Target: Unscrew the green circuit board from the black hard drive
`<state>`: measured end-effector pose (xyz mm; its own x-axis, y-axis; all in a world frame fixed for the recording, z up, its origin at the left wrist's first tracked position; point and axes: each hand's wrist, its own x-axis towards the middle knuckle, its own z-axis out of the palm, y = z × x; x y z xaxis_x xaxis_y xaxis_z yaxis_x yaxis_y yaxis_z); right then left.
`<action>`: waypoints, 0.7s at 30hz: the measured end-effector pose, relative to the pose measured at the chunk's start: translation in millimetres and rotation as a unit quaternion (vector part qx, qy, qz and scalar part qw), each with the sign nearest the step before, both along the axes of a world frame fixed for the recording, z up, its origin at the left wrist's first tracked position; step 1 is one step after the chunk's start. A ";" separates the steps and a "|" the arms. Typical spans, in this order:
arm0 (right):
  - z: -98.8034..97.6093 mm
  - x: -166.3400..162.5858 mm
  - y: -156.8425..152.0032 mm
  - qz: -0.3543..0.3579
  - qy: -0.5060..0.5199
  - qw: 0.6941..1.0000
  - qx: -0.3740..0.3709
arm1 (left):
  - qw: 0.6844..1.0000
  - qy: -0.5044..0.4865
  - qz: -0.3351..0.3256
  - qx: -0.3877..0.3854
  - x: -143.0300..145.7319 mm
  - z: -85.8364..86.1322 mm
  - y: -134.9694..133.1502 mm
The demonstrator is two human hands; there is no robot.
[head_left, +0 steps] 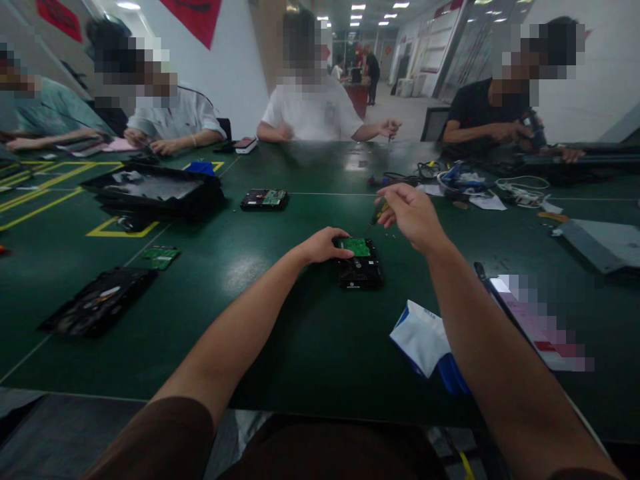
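A black hard drive lies flat on the green table, its green circuit board facing up at the far end. Around the drive's left side my left hand is closed, with the thumb over the board's edge. My right hand pinches a screwdriver with a yellowish handle, held above and to the right of the drive. Its thin shaft points down toward the board's far right corner; whether the tip touches, I cannot tell. A few tiny bits, perhaps screws, lie right of the drive.
Another hard drive sits farther back. At left are a black open tray, a loose circuit board and a dark flat casing. A white-and-blue cloth item lies by my right forearm. Cables, a grey metal box and co-workers surround the table.
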<state>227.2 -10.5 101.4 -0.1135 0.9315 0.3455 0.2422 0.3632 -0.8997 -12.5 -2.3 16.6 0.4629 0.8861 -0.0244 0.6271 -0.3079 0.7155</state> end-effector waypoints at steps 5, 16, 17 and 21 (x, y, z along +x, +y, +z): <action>-3.5 3.3 2.2 -0.028 -0.057 0.998 0.027 | 1.000 0.004 -0.002 0.004 -0.1 0.1 0.3; 0.0 -4.6 -6.2 0.018 0.007 1.000 -0.005 | 1.000 -0.009 -0.008 0.018 -0.5 -5.0 3.7; 0.8 -4.7 -6.9 0.025 0.007 1.000 -0.004 | 1.000 -0.009 -0.007 0.019 -0.5 -5.3 3.8; -0.2 0.2 -3.9 0.011 -0.046 0.999 0.021 | 1.000 -0.004 -0.002 0.016 -0.8 -5.0 2.8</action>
<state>227.4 -14.4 101.2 -0.1673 0.9131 0.3719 0.3140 0.4069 -0.8578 -13.3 0.5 11.5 0.4664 0.8845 0.0068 0.6202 -0.3325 0.7105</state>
